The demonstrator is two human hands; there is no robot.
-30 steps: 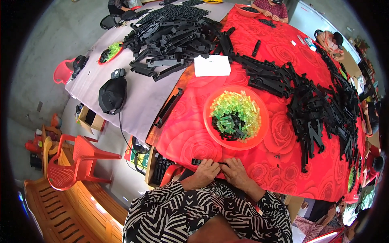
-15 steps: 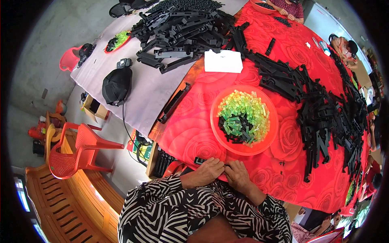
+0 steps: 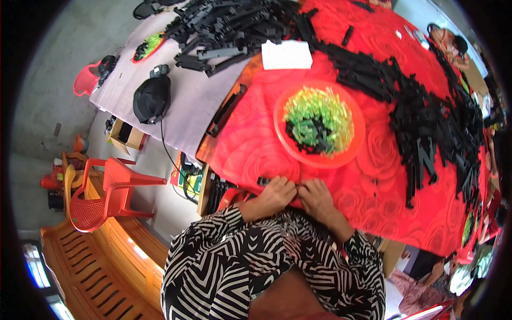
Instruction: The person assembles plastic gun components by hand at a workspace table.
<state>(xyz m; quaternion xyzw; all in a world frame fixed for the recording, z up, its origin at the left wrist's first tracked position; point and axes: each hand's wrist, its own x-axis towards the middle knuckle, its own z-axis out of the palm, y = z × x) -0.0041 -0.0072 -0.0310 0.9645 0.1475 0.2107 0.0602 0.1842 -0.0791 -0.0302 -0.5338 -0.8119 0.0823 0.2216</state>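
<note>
Both hands are together at the near edge of the red table, fingertips almost meeting. My left hand (image 3: 278, 195) is closed, and the end of a black plastic part (image 3: 263, 181) sticks out past its left side. My right hand (image 3: 319, 201) is closed too, its fingers bent down; whatever lies in them is hidden behind the knuckles. Just beyond the hands stands a round red bowl (image 3: 282, 146). It is filled with small yellow-green translucent pieces (image 3: 330, 114) and small black pieces (image 3: 314, 133).
Long black plastic parts (image 3: 368, 74) spread along the table's right side, with a large heap (image 3: 229, 32) at the far left. A white box (image 3: 287, 55), black cap (image 3: 151, 98) and cable lie around. A red chair (image 3: 109, 192) stands left. Another person (image 3: 450, 45) sits far right.
The view has tilted, so the table, bowl and hands appear higher in the picture. Both hands keep the same pose close together, and the black part's end still shows beside the left one.
</note>
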